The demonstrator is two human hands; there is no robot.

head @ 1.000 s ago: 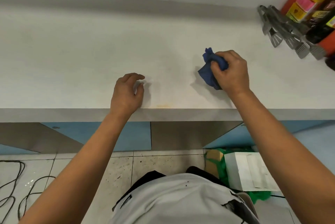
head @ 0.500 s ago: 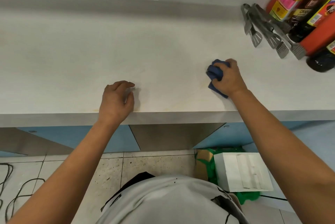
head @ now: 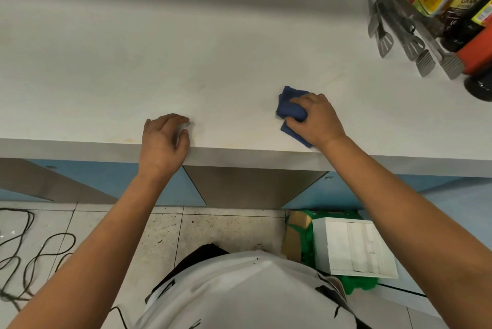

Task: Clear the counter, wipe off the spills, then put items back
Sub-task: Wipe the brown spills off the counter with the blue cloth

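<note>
Wiping a white tabletop with a blue cloth near its front edge.

At lower left, black cables (head: 32, 256) loop on the tiled floor. The left hand (head: 163, 142) rests on the tabletop (head: 106, 62) edge, fingers loosely curled and holding nothing. Faint yellowish stains (head: 127, 140) lie just left of it. Right of centre, the right hand (head: 316, 122) grips the bunched blue cloth (head: 290, 109), pressing it on the tabletop. Below, a white box (head: 351, 246) sits on the floor beside green material. At upper right, metal tongs (head: 407, 35) lie against bottles and boxes (head: 463, 3), well apart from the cloth.
</note>
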